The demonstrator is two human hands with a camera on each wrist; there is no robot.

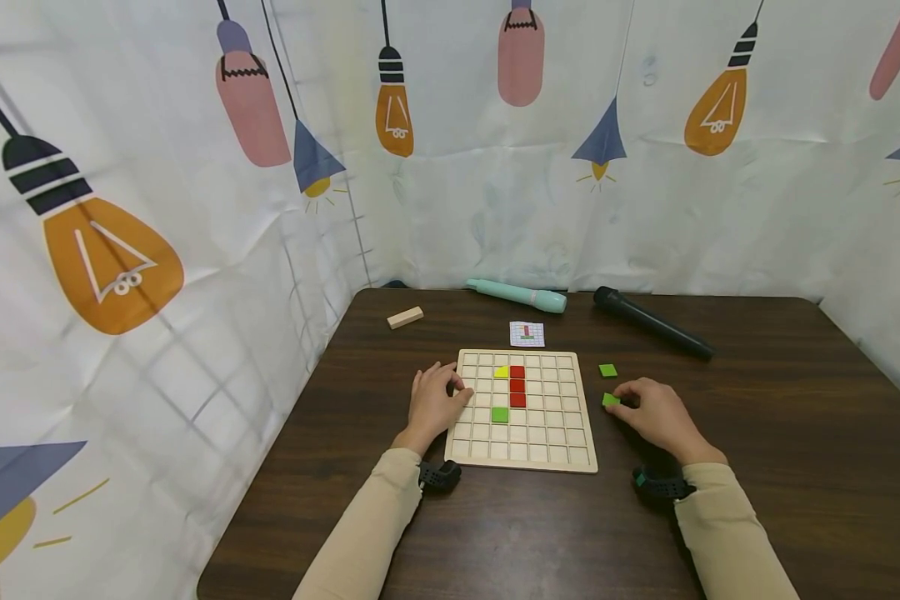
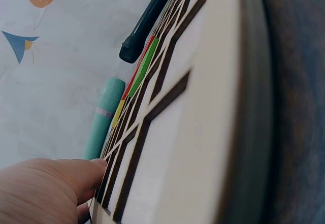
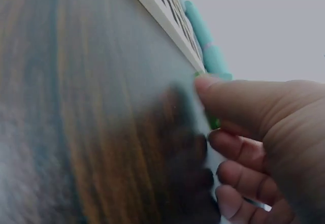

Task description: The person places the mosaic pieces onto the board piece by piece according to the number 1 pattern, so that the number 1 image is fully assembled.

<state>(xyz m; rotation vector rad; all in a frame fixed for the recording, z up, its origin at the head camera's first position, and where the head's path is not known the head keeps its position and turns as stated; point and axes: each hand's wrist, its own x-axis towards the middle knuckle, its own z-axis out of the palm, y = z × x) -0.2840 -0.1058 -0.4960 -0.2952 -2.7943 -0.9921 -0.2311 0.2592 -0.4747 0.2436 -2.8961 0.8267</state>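
- Soft, even light is brightening the cloth [image 1: 480,208] in the head view.
- Shadow is darkening the table [image 1: 540,533] beneath the right grip [image 1: 656,417].
- The board [image 2: 218,107] is blurring along its near edge in the left wrist view.

Head view above board [image 1: 555,417], wrist views low

Along far side of dark wood-grain table [image 1: 795,417]: turquoise cylinder [image 1: 517,295], pale band round body, lying near back edge — to right and apart, black rod [image 1: 652,323], slanting toward right front. Near far left corner: small pale wooden block [image 1: 405,317]. Behind table — white cloth [image 1: 450,208], wrinkled, printed with orange bulbs, pink lamps, blue shades with yellow bulbs.
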